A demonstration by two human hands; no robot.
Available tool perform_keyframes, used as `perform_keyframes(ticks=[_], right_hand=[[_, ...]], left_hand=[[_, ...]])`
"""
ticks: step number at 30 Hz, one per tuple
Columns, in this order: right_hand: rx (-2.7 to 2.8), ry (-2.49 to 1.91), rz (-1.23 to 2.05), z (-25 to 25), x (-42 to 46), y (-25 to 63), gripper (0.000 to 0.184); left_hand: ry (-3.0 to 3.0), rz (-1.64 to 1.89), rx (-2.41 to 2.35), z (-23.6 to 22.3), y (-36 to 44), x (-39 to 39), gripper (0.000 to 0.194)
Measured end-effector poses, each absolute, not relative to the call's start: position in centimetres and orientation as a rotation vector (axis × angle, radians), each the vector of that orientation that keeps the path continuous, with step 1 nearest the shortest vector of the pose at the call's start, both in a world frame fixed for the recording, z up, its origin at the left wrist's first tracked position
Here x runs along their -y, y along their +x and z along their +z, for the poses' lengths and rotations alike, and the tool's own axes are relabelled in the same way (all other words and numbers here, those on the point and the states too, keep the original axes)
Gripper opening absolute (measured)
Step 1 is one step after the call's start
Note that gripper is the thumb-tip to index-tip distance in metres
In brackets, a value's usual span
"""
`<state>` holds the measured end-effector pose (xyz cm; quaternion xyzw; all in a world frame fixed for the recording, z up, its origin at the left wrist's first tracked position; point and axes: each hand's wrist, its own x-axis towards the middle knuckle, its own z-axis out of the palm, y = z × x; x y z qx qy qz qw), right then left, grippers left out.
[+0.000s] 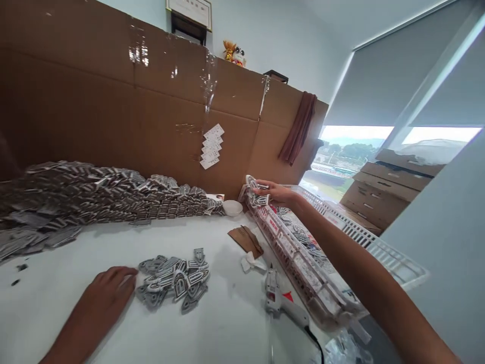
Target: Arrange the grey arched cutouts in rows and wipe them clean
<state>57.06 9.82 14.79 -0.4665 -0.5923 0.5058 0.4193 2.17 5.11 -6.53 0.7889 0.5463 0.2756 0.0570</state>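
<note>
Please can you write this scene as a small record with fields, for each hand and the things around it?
Left hand: resting on white table, beside loose pile of grey-and-white arched tags
Right hand: holding bunch of similar tags above long white plastic crate
Nearby: white hot glue gun, small white bowl, brown cardboard scrap
Behind: long heaped rows of grey tags, brown cardboard wall

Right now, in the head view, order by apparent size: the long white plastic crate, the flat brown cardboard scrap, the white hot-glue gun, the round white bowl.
Largest: the long white plastic crate.
Then the white hot-glue gun and the flat brown cardboard scrap look alike, the gun nearer the camera.
Smallest: the round white bowl.
</note>
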Motion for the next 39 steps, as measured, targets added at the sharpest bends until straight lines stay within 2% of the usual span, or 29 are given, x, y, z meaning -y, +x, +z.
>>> perform_keyframes(ticks=[3, 5, 10, 13, 17, 22, 28, 31, 34, 39], right_hand=[[1.737, -1.112, 1.3, 13.7, -11.3, 48.8, 0.051], [1.907, -1.138, 1.181, 12.2, -11.7, 43.6, 0.05], [2.553, -1.158, 0.766, 7.3, -11.2, 34.0, 0.027], [2.767, -1.175, 0.555, 5.2, -10.1, 30.9, 0.03], [2.849, -1.268, 0.45, 4.1, -8.5, 28.8, 0.036], [2.746, -1.491, 0.382, 3.0, -6.0, 27.5, 0.036], [2.451, -1.648, 0.477, 2.0, -2.9, 27.3, 0.067], [2.164, -1.67, 0.503, 1.6, -2.4, 27.6, 0.057], [1.849, -1.664, 0.306, 0.7, -2.4, 27.8, 0.041], [1.641, -1.605, 0.148, -1.6, -2.0, 28.4, 0.038]], left_hand=[[2.274, 0.849, -1.656, -6.0, 2.7, -4.4, 0.048], [2.242, 0.872, -1.635, -5.7, 2.9, -3.8, 0.046], [2.234, 0.934, -1.615, -5.7, 3.2, -2.5, 0.039], [2.255, 0.95, -1.616, -6.0, 3.3, -2.0, 0.035], [2.285, 0.961, -1.628, -6.1, 3.4, -1.8, 0.031], [2.295, 0.973, -1.623, -5.9, 3.5, -1.7, 0.031], [2.297, 0.981, -1.584, -5.1, 3.5, -1.8, 0.034], [2.262, 0.983, -1.592, -4.7, 3.6, -1.7, 0.036], [2.213, 0.988, -1.603, -4.1, 3.8, -1.4, 0.037], [2.117, 1.004, -1.643, -3.2, 4.2, -1.3, 0.043]])
